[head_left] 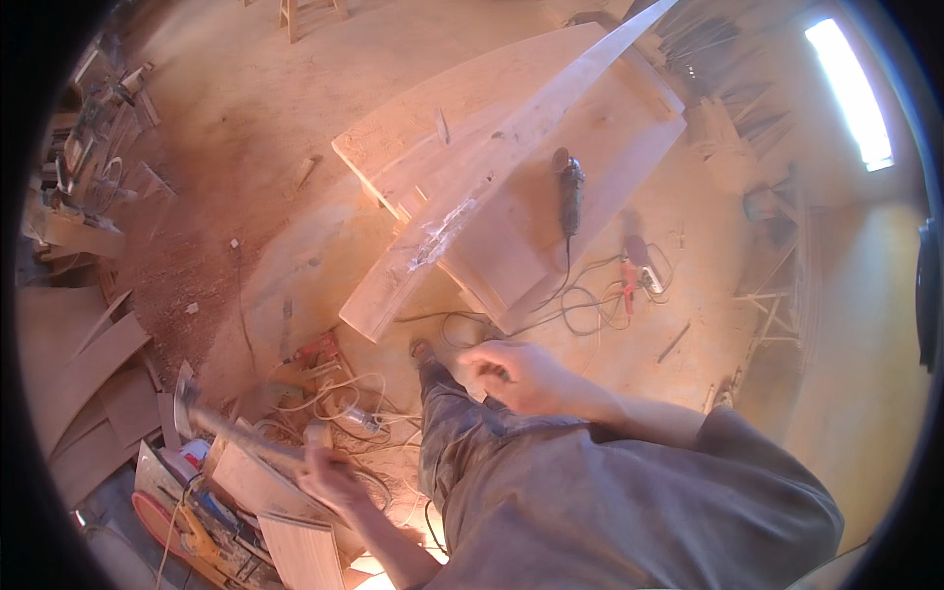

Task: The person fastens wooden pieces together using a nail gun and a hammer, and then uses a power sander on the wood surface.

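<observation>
The floor is dusty and reddish brown to the left, paler around the desk, which is made up of broad wooden boards. On the right stands a yellowish wall, with a bright window above it. Scrap wood is heaped along the far left, and loose sheets of board lean and overlap nearer the person. The legs of a wooden stool show at the top edge.

A long plank lies slantwise across the desk, its near end jutting past the edge; a dark corded power tool rests to its right. A red and grey tool sits on the floor, with looped cable beside the desk. More cords tangle near a red tool, cluttering the ground left of the person's leg.

The left hand has its grip closed around the handle of a hammer-like tool, raised over the lower-left clutter. The right hand is blurred in front of the body, fingers curled; whether its grip holds anything, I cannot tell
</observation>
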A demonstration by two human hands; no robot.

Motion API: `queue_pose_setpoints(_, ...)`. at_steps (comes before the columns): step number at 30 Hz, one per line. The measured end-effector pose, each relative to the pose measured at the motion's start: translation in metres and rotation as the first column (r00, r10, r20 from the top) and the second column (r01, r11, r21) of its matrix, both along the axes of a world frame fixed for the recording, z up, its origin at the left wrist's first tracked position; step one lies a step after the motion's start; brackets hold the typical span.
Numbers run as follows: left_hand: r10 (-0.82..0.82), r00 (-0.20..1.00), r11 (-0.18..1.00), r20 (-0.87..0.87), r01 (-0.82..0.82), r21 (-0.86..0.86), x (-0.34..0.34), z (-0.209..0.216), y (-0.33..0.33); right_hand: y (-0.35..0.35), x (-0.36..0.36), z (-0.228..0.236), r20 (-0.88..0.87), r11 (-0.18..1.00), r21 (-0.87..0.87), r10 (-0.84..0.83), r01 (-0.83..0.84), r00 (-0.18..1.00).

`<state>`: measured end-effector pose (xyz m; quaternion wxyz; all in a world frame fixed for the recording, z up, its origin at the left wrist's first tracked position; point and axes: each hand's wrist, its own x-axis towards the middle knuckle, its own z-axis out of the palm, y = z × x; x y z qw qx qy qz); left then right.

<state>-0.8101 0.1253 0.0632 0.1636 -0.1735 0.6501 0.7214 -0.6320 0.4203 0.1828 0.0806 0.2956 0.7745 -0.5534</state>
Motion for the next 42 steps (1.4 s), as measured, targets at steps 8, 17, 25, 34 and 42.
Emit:
queue_pose_setpoints(8,-0.743,0.59,0.654,-0.316,0.74,-0.158,0.135,0.097,0.148,0.014,-0.042,0.055,-0.381,0.909,-0.404,-0.272,0.106,0.884)
queue_pose_setpoints(17,-0.653,0.243,0.752,-0.717,0.101,-0.651,0.039,0.154,0.269,0.134,0.043,0.041,-0.229,0.902,0.079,-0.397,0.424,0.889)
queue_pose_setpoints(25,-0.859,0.479,0.448,-0.183,0.527,-0.722,-0.03,0.152,0.306,0.124,0.014,0.032,-0.261,0.848,0.488,-0.084,0.206,0.962)
queue_pose_setpoints(34,-0.909,0.416,0.348,0.021,0.786,-0.511,-0.061,0.146,0.322,0.108,-0.009,0.029,-0.16,0.825,0.543,-0.082,0.157,0.984)
queue_pose_setpoints(42,-0.919,0.383,0.293,0.091,0.819,-0.493,-0.068,0.156,0.326,0.093,-0.021,0.036,-0.04,0.816,0.557,-0.158,0.153,0.987)
